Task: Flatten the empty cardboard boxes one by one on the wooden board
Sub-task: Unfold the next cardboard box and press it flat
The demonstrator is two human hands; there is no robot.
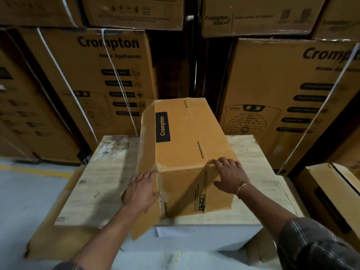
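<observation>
Dim, warm light; cardboard box [187,137] was brightest on top — its shadow fell left across the wooden board [101,172]. Cartons [97,75] behind it looked soft, bowed outward.

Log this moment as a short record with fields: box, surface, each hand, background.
box: cardboard box, standing in shape, not yet flattened
surface: wooden board under the box
left hand: flat against box's left side
right hand: rests across its near top edge
background: stacked Crompton cartons
</observation>
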